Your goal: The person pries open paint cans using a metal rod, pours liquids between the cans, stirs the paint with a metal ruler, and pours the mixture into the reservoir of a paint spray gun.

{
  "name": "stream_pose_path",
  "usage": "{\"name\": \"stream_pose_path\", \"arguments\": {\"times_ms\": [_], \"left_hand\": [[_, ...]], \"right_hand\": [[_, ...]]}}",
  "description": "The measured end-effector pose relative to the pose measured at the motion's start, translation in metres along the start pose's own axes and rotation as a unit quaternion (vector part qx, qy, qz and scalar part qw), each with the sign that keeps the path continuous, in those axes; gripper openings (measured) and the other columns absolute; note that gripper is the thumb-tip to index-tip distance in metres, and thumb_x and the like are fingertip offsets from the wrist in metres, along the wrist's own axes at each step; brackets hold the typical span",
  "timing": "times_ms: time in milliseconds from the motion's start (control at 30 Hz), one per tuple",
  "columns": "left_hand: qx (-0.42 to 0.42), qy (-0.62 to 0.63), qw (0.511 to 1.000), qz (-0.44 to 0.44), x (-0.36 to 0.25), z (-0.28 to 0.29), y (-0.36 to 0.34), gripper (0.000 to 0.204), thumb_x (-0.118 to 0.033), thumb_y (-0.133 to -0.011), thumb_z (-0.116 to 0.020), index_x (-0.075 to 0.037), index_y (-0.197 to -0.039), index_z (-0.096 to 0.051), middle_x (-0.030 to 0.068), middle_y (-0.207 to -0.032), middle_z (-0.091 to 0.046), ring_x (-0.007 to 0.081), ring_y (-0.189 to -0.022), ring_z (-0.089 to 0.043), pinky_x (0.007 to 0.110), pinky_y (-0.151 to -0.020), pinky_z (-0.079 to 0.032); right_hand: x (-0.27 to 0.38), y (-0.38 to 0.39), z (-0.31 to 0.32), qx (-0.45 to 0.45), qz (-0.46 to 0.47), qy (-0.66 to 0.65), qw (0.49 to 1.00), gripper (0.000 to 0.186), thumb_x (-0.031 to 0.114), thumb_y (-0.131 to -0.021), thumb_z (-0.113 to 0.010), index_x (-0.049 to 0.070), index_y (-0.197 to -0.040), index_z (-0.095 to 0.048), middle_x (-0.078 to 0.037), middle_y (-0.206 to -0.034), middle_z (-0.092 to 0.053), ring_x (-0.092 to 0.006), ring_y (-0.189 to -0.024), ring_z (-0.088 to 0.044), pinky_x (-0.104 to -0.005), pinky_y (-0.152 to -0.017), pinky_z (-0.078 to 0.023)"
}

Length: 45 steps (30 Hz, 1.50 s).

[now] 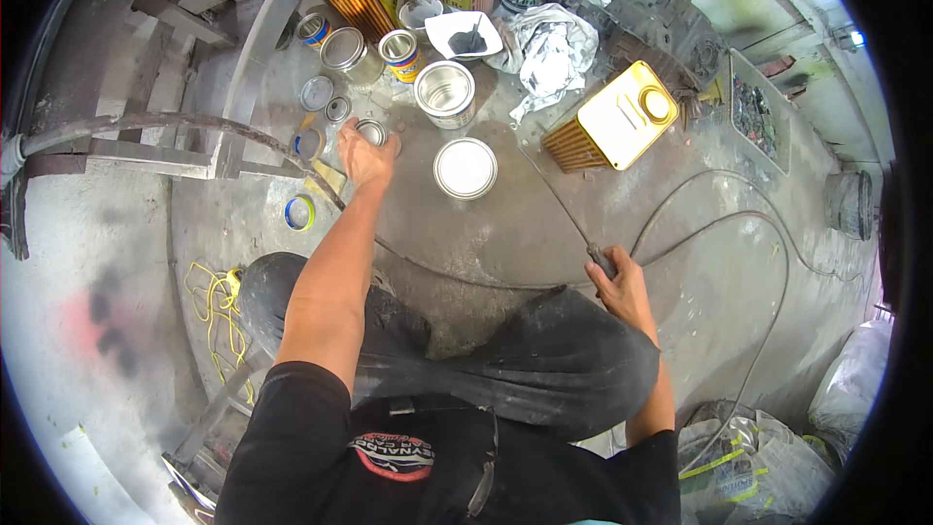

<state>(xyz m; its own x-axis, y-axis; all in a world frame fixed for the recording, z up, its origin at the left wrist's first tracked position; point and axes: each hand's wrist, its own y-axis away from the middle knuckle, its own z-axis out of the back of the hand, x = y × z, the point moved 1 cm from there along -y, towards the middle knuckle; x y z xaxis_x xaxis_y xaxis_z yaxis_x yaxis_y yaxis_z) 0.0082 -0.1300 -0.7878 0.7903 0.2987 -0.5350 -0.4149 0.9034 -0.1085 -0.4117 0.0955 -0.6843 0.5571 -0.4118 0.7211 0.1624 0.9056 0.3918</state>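
My left hand (367, 157) is closed on a small silver can (372, 131) among several cans and lids at the upper left. My right hand (622, 290) grips the dark handle (608, 262) of a tool with a long thin rod (554, 194) pointing away from me. Between my hands and farther forward stands a white-topped round can (465, 168), with a larger silver can (444, 93) behind it. A big gold rectangular tin (610, 117) stands to the right.
A dark hose (408, 258) crosses the concrete floor (719, 311). A wooden frame (253, 58) is at left. More tins, a white tray (486, 29), crumpled cloth (544, 53) and dark metal parts (671, 34) crowd the back. A yellow cord (209, 301) lies at left, plastic sheeting (739, 457) at lower right.
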Motion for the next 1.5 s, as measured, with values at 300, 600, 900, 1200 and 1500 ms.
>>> {"name": "stream_pose_path", "arguments": {"times_ms": [300, 600, 900, 1200, 1500], "left_hand": [[0.148, -0.04, 0.976, -0.154, -0.071, -0.024, -0.104, 0.067, -0.032, -0.088, -0.078, -0.015, -0.147, -0.052, 0.0283, -0.129, -0.059, 0.0445, -0.112, -0.062, 0.05, -0.101, -0.05], [0.142, 0.021, 0.949, -0.28, -0.042, -0.012, -0.117, 0.023, -0.012, -0.086, -0.078, -0.012, -0.108, -0.071, 0.0144, -0.127, -0.059, 0.0399, -0.106, -0.067, 0.05, -0.089, -0.056], [0.102, 0.009, 0.953, -0.285, -0.042, 0.017, -0.113, 0.024, -0.01, -0.084, -0.079, -0.014, -0.107, -0.072, 0.0143, -0.133, -0.056, 0.0384, -0.108, -0.068, 0.048, -0.089, -0.057], [0.073, -0.018, 0.945, -0.318, -0.037, 0.014, -0.115, 0.028, -0.009, -0.08, -0.08, -0.015, -0.106, -0.072, 0.0152, -0.132, -0.058, 0.0359, -0.117, -0.064, 0.048, -0.093, -0.056], [0.069, -0.092, 0.929, -0.352, -0.034, -0.001, -0.119, 0.028, -0.008, -0.079, -0.08, -0.01, -0.105, -0.072, 0.0151, -0.127, -0.059, 0.0363, -0.117, -0.062, 0.048, -0.097, -0.052]], "right_hand": [[0.02, 0.035, -0.007, 0.005, -0.143, -0.115, 0.983, 0.028, 0.019, -0.094, -0.076, -0.003, -0.108, -0.065, -0.003, -0.07, -0.059, -0.011, -0.06, -0.054, -0.0306, -0.054, -0.042], [0.021, 0.041, -0.013, -0.023, -0.154, -0.094, 0.983, 0.026, 0.018, -0.095, -0.075, -0.003, -0.107, -0.065, -0.003, -0.073, -0.061, -0.0097, -0.061, -0.055, -0.0304, -0.054, -0.044], [0.036, 0.029, -0.018, 0.003, -0.156, -0.081, 0.984, 0.018, 0.014, -0.099, -0.072, -0.001, -0.103, -0.062, 0.005, -0.071, -0.051, -0.0051, -0.062, -0.043, -0.0275, -0.054, -0.033], [0.033, 0.031, -0.023, -0.018, -0.144, -0.094, 0.985, 0.017, 0.014, -0.099, -0.071, 0.0, -0.103, -0.062, 0.005, -0.071, -0.05, -0.005, -0.061, -0.042, -0.0276, -0.054, -0.031], [0.029, 0.036, -0.023, -0.031, -0.134, -0.08, 0.987, 0.022, 0.019, -0.096, -0.073, 0.0, -0.097, -0.062, 0.005, -0.071, -0.049, -0.0066, -0.064, -0.04, -0.0299, -0.054, -0.031]]}}
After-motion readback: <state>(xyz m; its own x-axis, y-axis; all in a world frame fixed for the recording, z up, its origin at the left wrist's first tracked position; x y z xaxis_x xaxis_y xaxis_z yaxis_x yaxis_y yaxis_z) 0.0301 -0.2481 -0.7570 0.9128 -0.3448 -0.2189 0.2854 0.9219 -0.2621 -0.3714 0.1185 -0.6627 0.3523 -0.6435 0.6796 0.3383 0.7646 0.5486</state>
